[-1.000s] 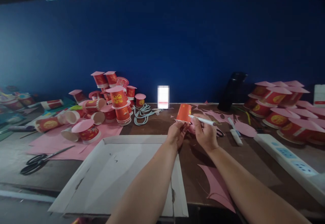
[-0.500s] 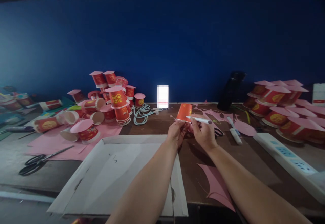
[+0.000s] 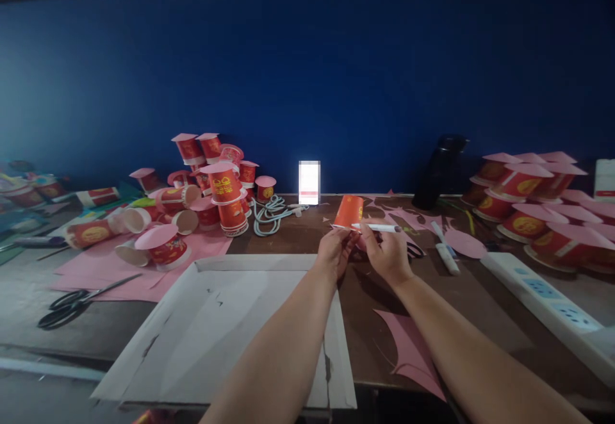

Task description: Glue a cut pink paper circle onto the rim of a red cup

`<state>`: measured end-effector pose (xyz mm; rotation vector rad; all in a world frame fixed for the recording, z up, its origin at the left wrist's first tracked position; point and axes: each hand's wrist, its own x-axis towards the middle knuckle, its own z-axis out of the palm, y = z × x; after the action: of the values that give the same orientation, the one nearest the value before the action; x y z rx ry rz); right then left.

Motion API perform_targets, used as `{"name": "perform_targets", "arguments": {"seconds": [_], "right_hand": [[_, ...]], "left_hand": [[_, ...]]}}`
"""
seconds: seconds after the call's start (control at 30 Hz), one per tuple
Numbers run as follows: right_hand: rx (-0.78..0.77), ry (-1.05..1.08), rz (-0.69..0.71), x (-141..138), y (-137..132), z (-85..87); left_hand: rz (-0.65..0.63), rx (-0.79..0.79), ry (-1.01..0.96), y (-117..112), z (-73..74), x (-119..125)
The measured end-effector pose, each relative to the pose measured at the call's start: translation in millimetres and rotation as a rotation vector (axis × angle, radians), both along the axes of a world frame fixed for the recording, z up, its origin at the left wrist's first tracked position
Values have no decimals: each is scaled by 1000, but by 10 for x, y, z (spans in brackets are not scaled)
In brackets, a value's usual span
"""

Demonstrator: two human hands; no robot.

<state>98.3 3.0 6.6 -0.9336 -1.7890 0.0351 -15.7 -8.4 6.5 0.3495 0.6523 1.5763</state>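
Observation:
My left hand (image 3: 331,252) is closed round the lower end of a red paper cup (image 3: 349,211), which leans with a pink edge showing near the fingers. A white marker pen (image 3: 380,227) lies in the fingers of my right hand (image 3: 390,257). Its tip points left and meets the cup low on its side; whether it touches the cup or the pink edge I cannot tell. The undersides of both hands are hidden. Black scissor handles (image 3: 415,251) show beside my right wrist.
A shallow white cardboard tray (image 3: 206,334) lies under my left forearm. Red cups with pink paper discs (image 3: 161,235) pile up at left, more (image 3: 523,180) at right. Scissors (image 3: 72,302), a power strip (image 3: 542,302), a glue tube (image 3: 446,259), a black bottle (image 3: 435,174) and pink scraps (image 3: 408,347) lie around.
The marker's tip has dropped slightly towards the cup's lower end, and the pen lies flatter. My left hand and the cup hold nearly still. The whole view has shifted a little.

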Motion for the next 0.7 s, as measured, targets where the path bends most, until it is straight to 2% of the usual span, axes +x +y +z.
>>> {"name": "perform_targets", "arguments": {"seconds": [0.7], "right_hand": [[32,16,-58,3,11,11]], "left_hand": [[-14,-18,1,8,-25,-8]]}}
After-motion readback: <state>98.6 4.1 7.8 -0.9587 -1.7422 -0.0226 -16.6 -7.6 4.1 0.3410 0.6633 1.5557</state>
